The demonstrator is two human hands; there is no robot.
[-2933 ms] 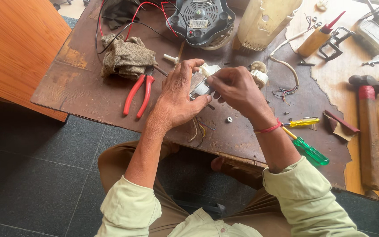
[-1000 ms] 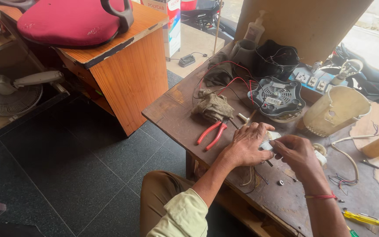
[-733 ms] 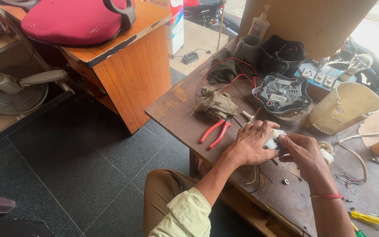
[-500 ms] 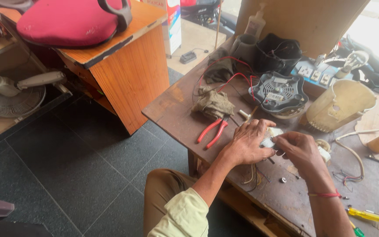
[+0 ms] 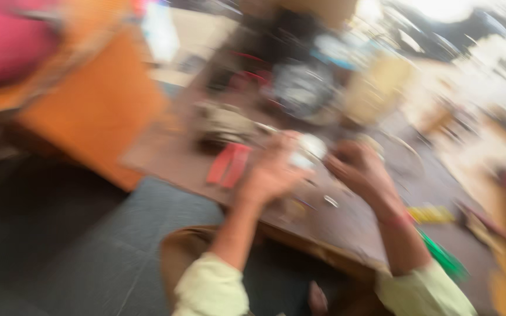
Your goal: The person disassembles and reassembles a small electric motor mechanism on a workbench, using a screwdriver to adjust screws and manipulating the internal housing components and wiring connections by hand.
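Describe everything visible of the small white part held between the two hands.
The small white part shows only as a pale, blurred blob; its shape, material and details cannot be made out. It sits above the brown workbench, at the fingertips of the left hand, which seems to grip it. The right hand is close beside it, but contact cannot be told. Red-handled pliers lie on the bench to its left, apart from it.
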